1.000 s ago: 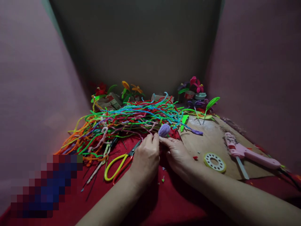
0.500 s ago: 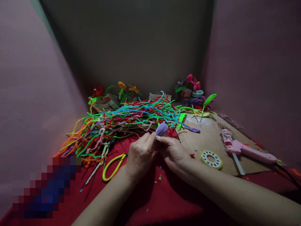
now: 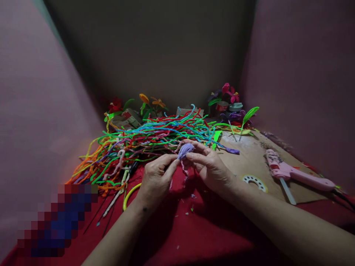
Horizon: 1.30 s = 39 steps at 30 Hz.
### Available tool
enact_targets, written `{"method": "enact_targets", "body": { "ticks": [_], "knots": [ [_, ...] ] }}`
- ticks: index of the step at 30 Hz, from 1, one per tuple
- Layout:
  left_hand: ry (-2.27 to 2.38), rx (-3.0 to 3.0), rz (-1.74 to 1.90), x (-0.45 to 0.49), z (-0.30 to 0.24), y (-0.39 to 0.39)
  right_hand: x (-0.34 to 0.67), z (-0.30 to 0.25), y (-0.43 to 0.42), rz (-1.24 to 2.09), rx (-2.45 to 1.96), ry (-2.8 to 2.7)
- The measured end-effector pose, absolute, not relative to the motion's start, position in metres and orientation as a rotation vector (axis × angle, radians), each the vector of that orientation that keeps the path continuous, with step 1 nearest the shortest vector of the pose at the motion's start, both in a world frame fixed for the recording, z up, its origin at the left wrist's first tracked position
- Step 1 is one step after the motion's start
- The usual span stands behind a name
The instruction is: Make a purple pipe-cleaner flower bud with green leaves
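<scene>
A fuzzy purple pipe-cleaner flower bud (image 3: 185,150) is held up between my two hands above the red cloth. The thumb and index finger of my left hand (image 3: 156,179) pinch it at its narrow lower end. My right hand (image 3: 213,168) has its thumb and fingers around the bud's right side, with the index finger reaching over behind it. A thin pink strand (image 3: 185,171) dangles below the bud; where it is attached is hidden. Just behind my hands lies a heap of coloured pipe cleaners (image 3: 155,135).
On the brown board (image 3: 235,162) at the right lie a pink glue gun (image 3: 305,178) and a white-and-yellow tape roll (image 3: 256,182), partly behind my forearm. A yellow handle (image 3: 128,197) shows beside my left wrist. Pipe-cleaner flowers (image 3: 231,93) stand at the back.
My hands have moved slightly left and turned apart. The bud now tilts, and the pink strand has come into sight below it. My right fingers have risen around the bud's side.
</scene>
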State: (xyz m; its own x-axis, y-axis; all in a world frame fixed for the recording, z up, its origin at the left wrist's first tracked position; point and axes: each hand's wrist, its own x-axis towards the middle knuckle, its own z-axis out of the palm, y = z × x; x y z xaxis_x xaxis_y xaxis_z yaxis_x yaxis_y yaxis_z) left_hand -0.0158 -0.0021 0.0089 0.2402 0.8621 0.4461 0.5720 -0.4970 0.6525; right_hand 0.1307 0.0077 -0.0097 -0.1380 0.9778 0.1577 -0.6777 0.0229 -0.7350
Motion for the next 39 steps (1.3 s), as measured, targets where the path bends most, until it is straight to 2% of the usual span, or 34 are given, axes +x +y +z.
{"method": "enact_targets", "body": {
  "ticks": [12, 23, 39],
  "knots": [
    [1.3, 2.104, 1.057, -0.018, 0.008, 0.0, 0.133, -0.014, 0.01, 1.42, -0.592, -0.987],
    [1.236, 2.319, 1.051, -0.015, -0.003, -0.001, 0.132, -0.014, 0.006, 1.406, -0.711, -1.074],
    [1.223, 2.451, 0.973, -0.013, -0.014, -0.003, 0.132, -0.019, 0.006, 1.364, -0.892, -0.997]
  ]
}}
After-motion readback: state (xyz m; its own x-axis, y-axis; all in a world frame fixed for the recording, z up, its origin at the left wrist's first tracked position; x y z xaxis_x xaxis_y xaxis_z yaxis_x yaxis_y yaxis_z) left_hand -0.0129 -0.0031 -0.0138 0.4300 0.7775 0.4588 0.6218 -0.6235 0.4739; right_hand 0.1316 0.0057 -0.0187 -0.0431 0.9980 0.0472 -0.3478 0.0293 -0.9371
